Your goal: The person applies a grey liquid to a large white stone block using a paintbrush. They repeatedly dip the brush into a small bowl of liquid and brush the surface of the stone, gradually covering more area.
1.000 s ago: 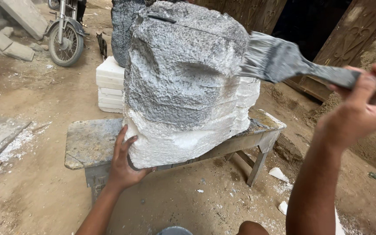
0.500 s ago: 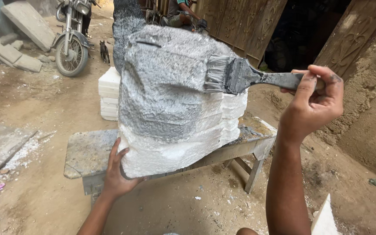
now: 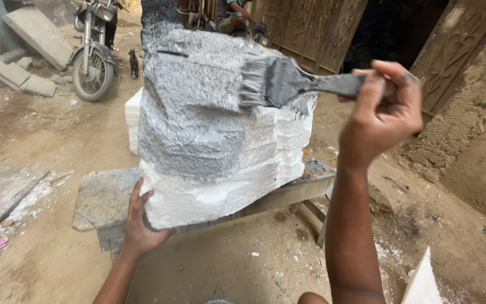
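Head view, only one: right hand [image 3: 379, 115] wrapped tight round the handle of a wide flat paintbrush [image 3: 288, 83], bristles loaded with grey, pressed on the upper right face of a big white foam block [image 3: 220, 141]. Block stands tilted on a low stone-topped bench [image 3: 103, 197], top half already grey, lower band and right side bare white. Left hand [image 3: 140, 222] spread wide, palm against the block's bottom left corner, propping it.

Behind: motorcycle [image 3: 94, 53] top left, stone slabs [image 3: 26, 56] beside it, carved wooden doors [image 3: 310, 31] at the back, stacked white blocks [image 3: 133, 121] just behind the foam.

Risk, my read: block is light and overhangs the bench front edge. Brush pressure from the right could swing or tip it if the left palm slips. Rough foam surface may shed crumbs under the bristles and leave white specks in the coat.

Versus half a second ago: brush has travelled left across the face, bristles now sit nearer the middle. Left hand same spot at the bottom corner.
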